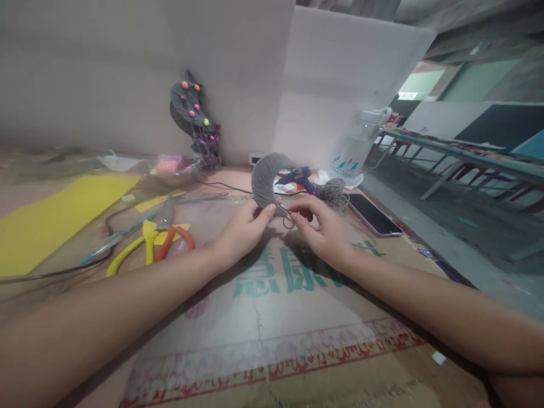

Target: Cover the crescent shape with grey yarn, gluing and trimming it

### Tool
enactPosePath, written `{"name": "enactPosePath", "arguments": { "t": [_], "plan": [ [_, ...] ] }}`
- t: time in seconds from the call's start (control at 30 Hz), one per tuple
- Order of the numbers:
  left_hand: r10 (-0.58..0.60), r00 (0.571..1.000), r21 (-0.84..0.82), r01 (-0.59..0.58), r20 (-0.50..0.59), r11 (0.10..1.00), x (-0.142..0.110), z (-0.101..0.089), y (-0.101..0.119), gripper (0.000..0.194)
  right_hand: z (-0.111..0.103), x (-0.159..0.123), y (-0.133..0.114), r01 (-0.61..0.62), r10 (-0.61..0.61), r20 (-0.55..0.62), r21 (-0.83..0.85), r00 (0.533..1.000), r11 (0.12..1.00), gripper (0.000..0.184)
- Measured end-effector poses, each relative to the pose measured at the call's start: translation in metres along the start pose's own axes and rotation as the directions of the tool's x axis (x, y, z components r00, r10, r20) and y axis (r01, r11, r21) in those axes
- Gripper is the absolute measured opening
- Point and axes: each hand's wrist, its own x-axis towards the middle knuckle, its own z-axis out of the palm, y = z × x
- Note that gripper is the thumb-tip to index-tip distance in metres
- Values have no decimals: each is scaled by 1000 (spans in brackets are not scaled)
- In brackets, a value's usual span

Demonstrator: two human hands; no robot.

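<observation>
A crescent wrapped in grey yarn point(264, 178) stands up over the table in the middle of the view. My left hand point(242, 232) is closed on its lower end, with the thumb in front. At the lower tip, my right hand point(323, 229) pinches the grey yarn strand point(288, 222), which makes a small loop below the fingers. A thin, shiny piece shows by those fingertips, too small to name. Behind my right hand lies a loose ball of grey yarn point(335, 192). Just beyond the crescent is a blue glue gun point(301, 180).
Pliers point(165, 214) with yellow and orange handles lie left, near a yellow sheet point(63, 221) and a black cable. A phone point(374, 215) and a clear bottle point(352, 150) stand right. A dark crescent with pompoms point(185, 107) leans against the white wall panel point(238, 68).
</observation>
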Motion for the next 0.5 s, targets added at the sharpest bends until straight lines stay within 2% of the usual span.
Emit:
{"name": "enactPosePath", "arguments": {
  "t": [0.1,0.2,0.3,0.5],
  "plan": [
    [-27,995,-17,25,-97,1000,2,-2,-1,22,-3,1,4,-152,153,-64,22,986,988,8],
    [-73,987,-72,64,-140,995,3,-2,-2,24,-4,4,9,-246,248,-61,41,967,968,11],
    [-105,987,-118,91,-124,989,4,-2,-3,27,-3,6,11,-251,251,-10,5,968,968,14],
    [-118,990,-130,107,-79,986,4,-3,-1,36,1,3,7,-154,158,52,-68,986,986,15]
  ]
}}
